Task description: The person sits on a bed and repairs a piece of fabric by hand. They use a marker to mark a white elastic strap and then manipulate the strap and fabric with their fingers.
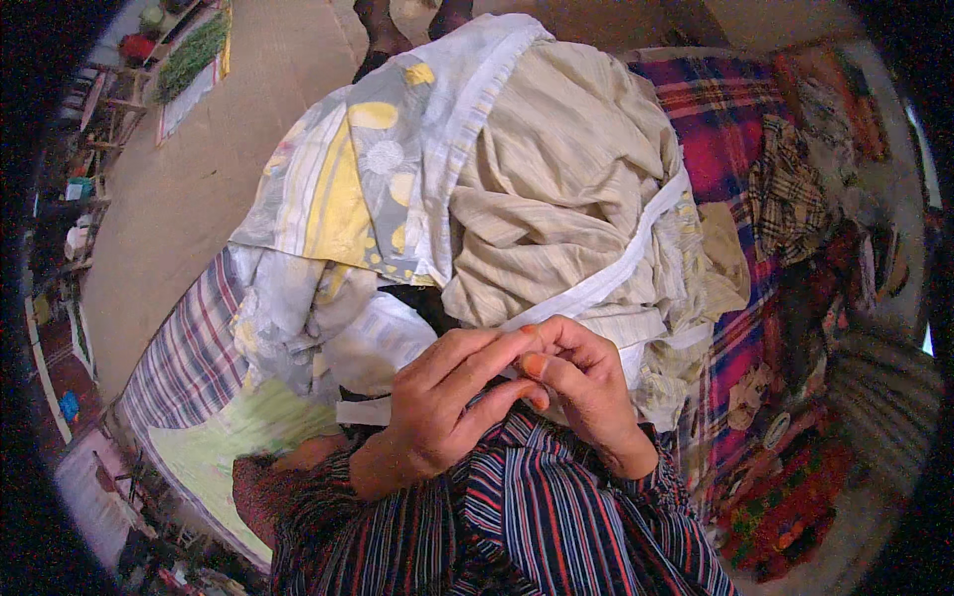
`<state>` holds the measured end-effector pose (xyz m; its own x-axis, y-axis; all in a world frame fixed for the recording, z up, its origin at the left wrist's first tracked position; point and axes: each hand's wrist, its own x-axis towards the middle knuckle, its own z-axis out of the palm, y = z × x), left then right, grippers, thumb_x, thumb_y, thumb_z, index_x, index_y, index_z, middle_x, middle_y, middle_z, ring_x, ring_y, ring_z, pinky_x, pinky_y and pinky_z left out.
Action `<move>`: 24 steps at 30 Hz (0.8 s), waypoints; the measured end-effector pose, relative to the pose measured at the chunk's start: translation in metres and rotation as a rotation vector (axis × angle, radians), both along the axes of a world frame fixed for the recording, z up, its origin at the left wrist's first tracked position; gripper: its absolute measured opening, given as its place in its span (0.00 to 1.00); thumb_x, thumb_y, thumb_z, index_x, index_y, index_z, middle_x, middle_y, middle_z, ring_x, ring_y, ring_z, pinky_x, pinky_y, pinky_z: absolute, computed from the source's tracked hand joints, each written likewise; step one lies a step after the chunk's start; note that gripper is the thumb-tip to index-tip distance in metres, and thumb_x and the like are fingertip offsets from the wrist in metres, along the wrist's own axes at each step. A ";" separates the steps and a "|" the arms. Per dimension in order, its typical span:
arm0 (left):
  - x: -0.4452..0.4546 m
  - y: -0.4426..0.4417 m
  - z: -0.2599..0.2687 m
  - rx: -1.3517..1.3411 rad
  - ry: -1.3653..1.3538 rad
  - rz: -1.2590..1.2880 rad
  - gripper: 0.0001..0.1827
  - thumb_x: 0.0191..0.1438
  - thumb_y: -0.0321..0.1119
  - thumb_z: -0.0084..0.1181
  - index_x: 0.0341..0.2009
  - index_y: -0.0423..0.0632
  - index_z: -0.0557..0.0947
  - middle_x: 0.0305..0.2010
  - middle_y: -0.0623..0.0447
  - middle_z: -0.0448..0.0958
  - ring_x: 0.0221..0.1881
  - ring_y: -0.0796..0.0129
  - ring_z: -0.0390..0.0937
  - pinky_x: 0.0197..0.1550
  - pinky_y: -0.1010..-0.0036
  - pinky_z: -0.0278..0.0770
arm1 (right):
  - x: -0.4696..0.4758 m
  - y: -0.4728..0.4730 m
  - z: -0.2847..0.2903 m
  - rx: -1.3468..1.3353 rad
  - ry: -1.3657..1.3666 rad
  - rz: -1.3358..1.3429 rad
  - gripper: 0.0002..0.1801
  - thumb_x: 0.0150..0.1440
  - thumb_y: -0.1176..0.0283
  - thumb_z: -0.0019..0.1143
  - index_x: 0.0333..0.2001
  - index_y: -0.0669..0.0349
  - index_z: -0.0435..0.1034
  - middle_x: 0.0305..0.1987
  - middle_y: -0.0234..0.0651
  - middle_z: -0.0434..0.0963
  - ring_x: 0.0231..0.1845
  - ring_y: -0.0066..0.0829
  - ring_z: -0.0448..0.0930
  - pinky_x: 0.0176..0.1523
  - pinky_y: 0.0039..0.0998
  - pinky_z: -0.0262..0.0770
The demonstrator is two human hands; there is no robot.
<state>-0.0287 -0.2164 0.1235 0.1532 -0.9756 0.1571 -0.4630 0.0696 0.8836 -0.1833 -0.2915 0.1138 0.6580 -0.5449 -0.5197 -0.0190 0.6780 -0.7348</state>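
Note:
Close to my striped garment (566, 492), my left hand (455, 402) and my right hand (589, 380) meet at the fingertips, thumbs and fingers pinched together. Whatever lies between the fingertips is too small or hidden to make out. Just beyond them, a white fabric band (596, 287) runs up along a bunched beige striped cloth (559, 156). Joined or lying beside it on the left is a grey, white and yellow floral fabric (373, 164). A short white strip (364, 412) sticks out to the left from behind my left hand.
A red and blue plaid blanket (723, 149) lies under the cloth at the right, with a small checked cloth (786, 190) on it. Another plaid fabric (186, 350) and a pale green cloth (261, 425) lie at the left. Beyond the cloth stand a person's feet (384, 33).

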 end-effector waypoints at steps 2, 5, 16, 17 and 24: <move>0.005 0.004 -0.003 -0.006 -0.021 -0.014 0.20 0.43 0.26 0.62 0.44 0.43 0.78 0.39 0.47 0.75 0.36 0.59 0.76 0.36 0.71 0.75 | 0.003 0.001 0.000 0.051 -0.006 0.007 0.09 0.58 0.69 0.51 0.36 0.65 0.69 0.26 0.27 0.71 0.23 0.14 0.67 0.27 0.16 0.62; 0.010 0.011 -0.005 -0.020 -0.036 -0.021 0.18 0.43 0.25 0.61 0.43 0.43 0.79 0.37 0.47 0.76 0.35 0.60 0.77 0.34 0.72 0.75 | 0.008 -0.001 0.001 0.180 -0.038 0.028 0.09 0.57 0.71 0.52 0.37 0.66 0.71 0.26 0.28 0.72 0.23 0.15 0.67 0.27 0.17 0.62; 0.045 0.024 -0.004 0.073 0.294 0.238 0.03 0.53 0.24 0.52 0.33 0.41 0.78 0.24 0.51 0.76 0.20 0.74 0.73 0.23 0.79 0.69 | 0.045 0.002 0.017 0.307 -0.109 0.099 0.18 0.59 0.65 0.46 0.44 0.70 0.70 0.27 0.30 0.70 0.23 0.18 0.66 0.26 0.18 0.60; 0.052 0.026 -0.009 0.079 0.350 0.298 0.03 0.54 0.24 0.51 0.32 0.41 0.78 0.23 0.52 0.75 0.19 0.75 0.72 0.23 0.79 0.69 | 0.050 0.004 0.017 0.298 -0.117 0.109 0.19 0.59 0.64 0.45 0.45 0.70 0.69 0.27 0.30 0.70 0.23 0.18 0.66 0.26 0.18 0.60; 0.204 0.025 -0.003 -0.067 0.319 0.818 0.09 0.58 0.31 0.48 0.29 0.40 0.76 0.18 0.59 0.69 0.14 0.81 0.64 0.16 0.83 0.64 | 0.050 0.017 0.005 0.284 -0.059 0.076 0.18 0.57 0.66 0.48 0.46 0.70 0.69 0.26 0.31 0.71 0.21 0.19 0.67 0.26 0.18 0.61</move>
